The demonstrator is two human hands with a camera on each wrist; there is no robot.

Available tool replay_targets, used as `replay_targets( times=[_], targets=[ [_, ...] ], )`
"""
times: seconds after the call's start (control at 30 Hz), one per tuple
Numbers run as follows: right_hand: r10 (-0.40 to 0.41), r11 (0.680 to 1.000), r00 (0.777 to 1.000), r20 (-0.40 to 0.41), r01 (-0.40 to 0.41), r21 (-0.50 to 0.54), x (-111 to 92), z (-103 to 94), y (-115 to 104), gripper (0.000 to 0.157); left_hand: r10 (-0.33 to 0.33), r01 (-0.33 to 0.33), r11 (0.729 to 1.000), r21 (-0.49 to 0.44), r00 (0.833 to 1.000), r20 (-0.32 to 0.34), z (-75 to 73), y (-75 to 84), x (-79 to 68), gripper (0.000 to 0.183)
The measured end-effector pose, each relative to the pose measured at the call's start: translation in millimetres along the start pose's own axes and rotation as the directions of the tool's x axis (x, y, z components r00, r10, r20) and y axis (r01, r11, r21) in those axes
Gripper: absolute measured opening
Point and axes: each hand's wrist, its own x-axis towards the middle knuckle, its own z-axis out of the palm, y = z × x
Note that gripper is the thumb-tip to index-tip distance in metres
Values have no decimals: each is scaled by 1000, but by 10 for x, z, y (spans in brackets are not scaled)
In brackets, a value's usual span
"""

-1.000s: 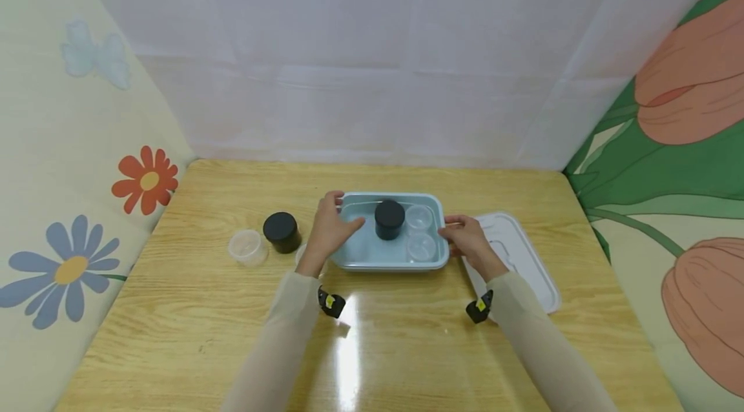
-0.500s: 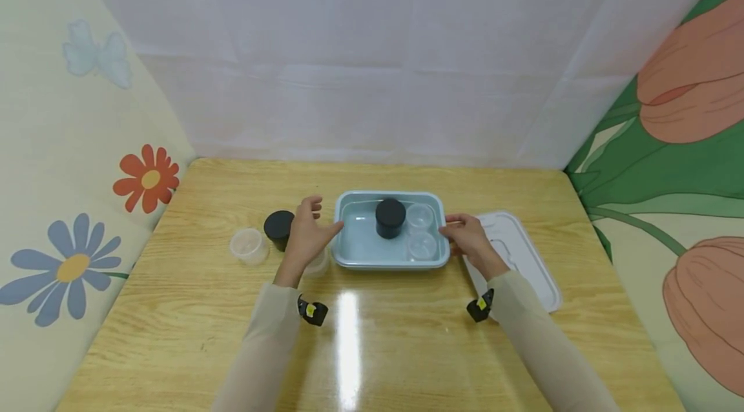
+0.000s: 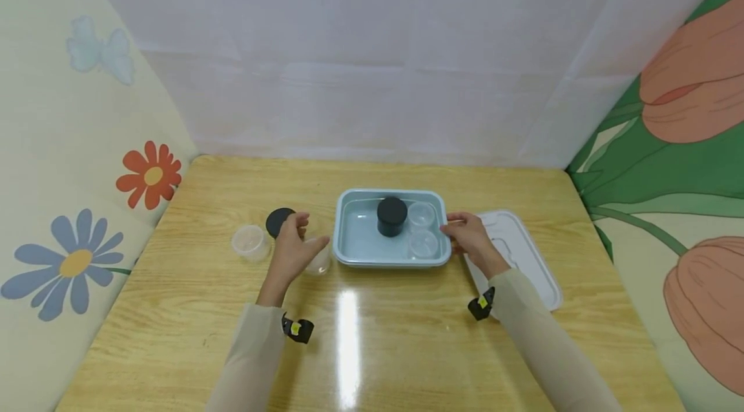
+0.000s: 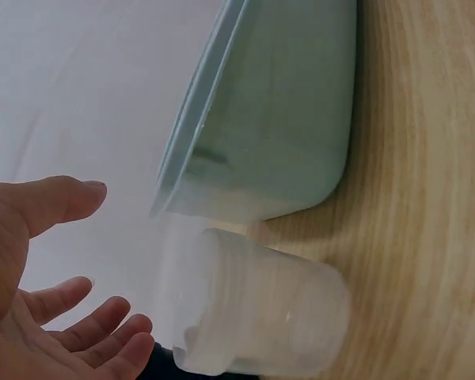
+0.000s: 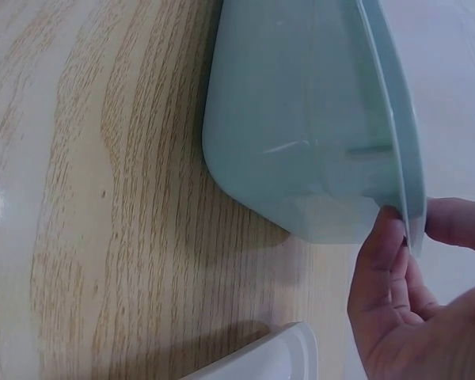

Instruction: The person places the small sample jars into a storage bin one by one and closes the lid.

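Observation:
A light blue plastic tub stands mid-table, holding a black lidded jar and two small clear cups at its right end. At the tub's right rim, my right hand pinches the edge between thumb and fingers, plain in the right wrist view. My left hand hovers left of the tub, thumb and fingers spread apart, holding nothing. Just beyond its fingers in the left wrist view is a clear plastic cup, partly covered by the hand from above. Behind that hand is another black-topped jar, partly hidden.
Another clear cup stands at the far left of the group. A white rectangular lid lies right of the tub, partly under the right forearm. White cloth rises behind the wooden table, with flower-patterned cloths at both sides.
My left hand has moved left from over the tub's left end to above the clear cup and black jar. My right hand stays at the tub's right rim.

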Motion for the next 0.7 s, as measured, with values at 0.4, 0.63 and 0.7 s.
replay_targets(
  times=[0.4,0.63,0.7],
  targets=[
    [-1,1000,1000,-2,1,0,9,4,8,44,-37,37,999,17,999,29,14,-114,-119,69],
    [4,1000,1000,-10,-4,1,0,0,0,43,-11,11,999,39,1000,11,41,-206,-183,70],
    [-2,1000,1000,-11,2,0,-7,-3,-2,43,-8,7,999,47,1000,4,56,-239,-197,71]
  ],
)
